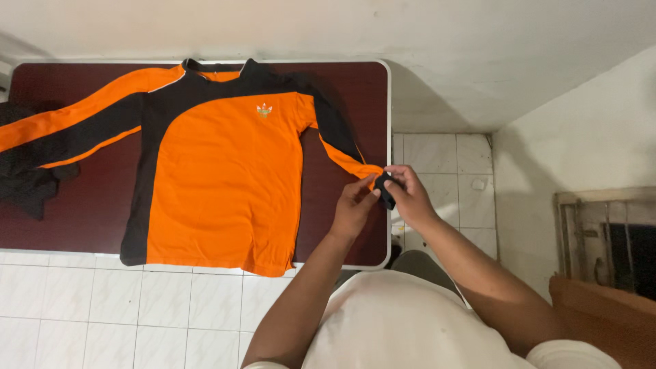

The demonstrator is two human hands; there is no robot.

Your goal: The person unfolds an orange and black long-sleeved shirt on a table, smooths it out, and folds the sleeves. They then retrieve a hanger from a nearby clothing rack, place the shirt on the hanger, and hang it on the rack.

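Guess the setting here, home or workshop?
Probably a home, maybe a utility corner: white tiled floor, plain white wall, a small dark folding table holding an orange shirt. Both hands, left hand and right hand, pinch its cuff.

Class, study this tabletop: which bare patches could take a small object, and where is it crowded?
Bare dark table shows below the outstretched sleeve, left of the orange shirt, and a narrower strip right of it. Crowded: the right edge, where the left hand and right hand pinch the cuff, and the dark cloth at far left.
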